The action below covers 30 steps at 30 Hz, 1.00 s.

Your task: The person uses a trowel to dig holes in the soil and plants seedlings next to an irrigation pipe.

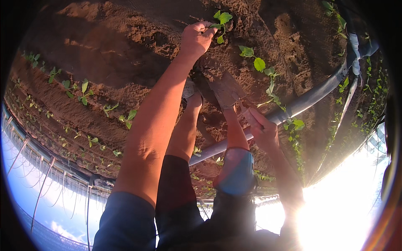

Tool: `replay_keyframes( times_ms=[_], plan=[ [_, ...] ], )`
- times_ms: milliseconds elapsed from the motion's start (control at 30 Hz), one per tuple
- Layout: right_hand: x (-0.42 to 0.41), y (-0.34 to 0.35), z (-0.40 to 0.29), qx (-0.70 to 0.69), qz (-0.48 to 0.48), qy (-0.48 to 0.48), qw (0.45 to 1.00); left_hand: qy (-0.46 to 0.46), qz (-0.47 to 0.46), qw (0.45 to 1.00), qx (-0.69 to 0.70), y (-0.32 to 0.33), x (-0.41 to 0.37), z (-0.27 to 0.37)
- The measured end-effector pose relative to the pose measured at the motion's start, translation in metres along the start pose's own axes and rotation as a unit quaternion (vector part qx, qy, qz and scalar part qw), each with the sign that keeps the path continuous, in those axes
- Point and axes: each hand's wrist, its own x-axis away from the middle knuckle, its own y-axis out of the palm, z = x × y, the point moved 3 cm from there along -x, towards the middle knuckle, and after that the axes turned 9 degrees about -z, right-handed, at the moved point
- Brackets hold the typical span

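My left hand (198, 36) reaches out over the brown soil (103, 59), its thumb and fingertips pinched at a leaf of a small green seedling (223, 19). The seedling's lower stem and leaf hang just beyond the fingertips. Whether its roots are in the ground I cannot tell. In my right hand (266, 131) is the handle of a hand trowel (226, 90). Its flat, soil-coated metal blade points away from me, between the left hand and my legs. Loose soil lies around the blade's tip, in a shaded hollow.
A dark pipe (307, 105) runs diagonally across the ground at right, passing behind my legs. Young plants (259, 64) stand in a row to the right; more seedlings (84, 94) grow at left. Thin metal hoops (42, 188) edge the plot. Bright sun glares at lower right.
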Motion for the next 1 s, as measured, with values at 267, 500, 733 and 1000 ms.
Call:
replay_keyframes(
  times_ms=[267,500,733,1000],
  plan=[
    [-0.018,-0.126,-0.043,0.157,0.121,-0.01,0.98,0.012,0.023,0.999,-0.024,-0.007,0.015,0.016],
    [-0.098,-0.122,-0.067,0.345,0.13,-0.088,0.925,0.045,0.027,0.997,-0.053,-0.001,0.017,0.025],
    [-0.101,-0.109,-0.055,0.292,0.153,-0.092,0.94,0.055,0.053,0.993,-0.094,0.002,0.019,0.025],
    [-0.087,-0.098,-0.054,0.204,0.127,-0.034,0.97,0.045,0.057,0.994,-0.084,0.006,0.022,0.025]
  ],
)
